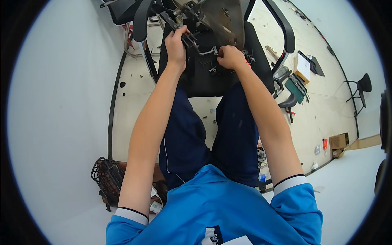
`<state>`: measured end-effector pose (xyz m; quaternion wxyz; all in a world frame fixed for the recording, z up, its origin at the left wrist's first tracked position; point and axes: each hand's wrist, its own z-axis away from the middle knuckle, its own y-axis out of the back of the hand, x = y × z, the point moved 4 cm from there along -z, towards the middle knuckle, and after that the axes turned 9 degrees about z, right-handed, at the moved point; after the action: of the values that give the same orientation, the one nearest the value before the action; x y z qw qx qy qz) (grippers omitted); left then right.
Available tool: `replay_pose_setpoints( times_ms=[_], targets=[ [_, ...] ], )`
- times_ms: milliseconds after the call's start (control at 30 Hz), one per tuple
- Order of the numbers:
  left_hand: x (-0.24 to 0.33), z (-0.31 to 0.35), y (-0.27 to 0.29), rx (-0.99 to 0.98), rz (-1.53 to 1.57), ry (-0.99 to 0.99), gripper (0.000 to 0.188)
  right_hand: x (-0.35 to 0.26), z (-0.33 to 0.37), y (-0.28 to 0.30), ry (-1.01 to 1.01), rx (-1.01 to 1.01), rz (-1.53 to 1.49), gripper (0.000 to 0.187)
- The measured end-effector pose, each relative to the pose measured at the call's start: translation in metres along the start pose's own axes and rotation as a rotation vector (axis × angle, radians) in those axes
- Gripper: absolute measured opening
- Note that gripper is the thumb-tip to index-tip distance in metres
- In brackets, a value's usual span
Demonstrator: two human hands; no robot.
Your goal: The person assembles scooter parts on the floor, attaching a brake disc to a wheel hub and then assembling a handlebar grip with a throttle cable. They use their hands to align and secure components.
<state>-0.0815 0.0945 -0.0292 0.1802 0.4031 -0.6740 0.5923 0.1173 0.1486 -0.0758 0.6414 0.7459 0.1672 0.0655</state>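
Dark metal part (169, 20) over black chair seat (208, 86); left hand (175, 47) curled round it. Right hand (231, 57) nearly closed beside silver lever (209, 52); cannot tell what it holds. Steady left grip likely matters most.

The black seat (222, 84) leaves room along its front edge; a brown panel (230, 22) blocks farther back, armrests (142, 22) the sides.

Colour distribution in clothing and objects

The T-shirt (212, 196) is coloured bright blue, its sleeve bands (290, 184) edged in black on white; the trousers (185, 134) are dyed navy. Black is borne by the armchair (262, 75), dark grey by the elongated part (168, 19), smoky brown by the curved panel (228, 22).
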Motion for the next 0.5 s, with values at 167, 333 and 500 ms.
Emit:
replay_pose_setpoints(
  times_ms=[167, 333, 500],
  targets=[
    [0.016, 0.010, 0.003, -0.012, 0.029, -0.204, 0.019, 0.031, 0.005, -0.002, -0.038, 0.024, -0.285, 0.023],
    [0.034, 0.014, 0.021, -0.011, -0.156, -0.428, 0.018, 0.060, 0.021, 0.013, -0.127, 0.184, -0.377, 0.020],
    [0.031, 0.010, 0.039, -0.016, -0.349, -0.380, 0.024, 0.051, 0.020, 0.006, 0.226, 0.095, -0.134, 0.016]
  ],
)
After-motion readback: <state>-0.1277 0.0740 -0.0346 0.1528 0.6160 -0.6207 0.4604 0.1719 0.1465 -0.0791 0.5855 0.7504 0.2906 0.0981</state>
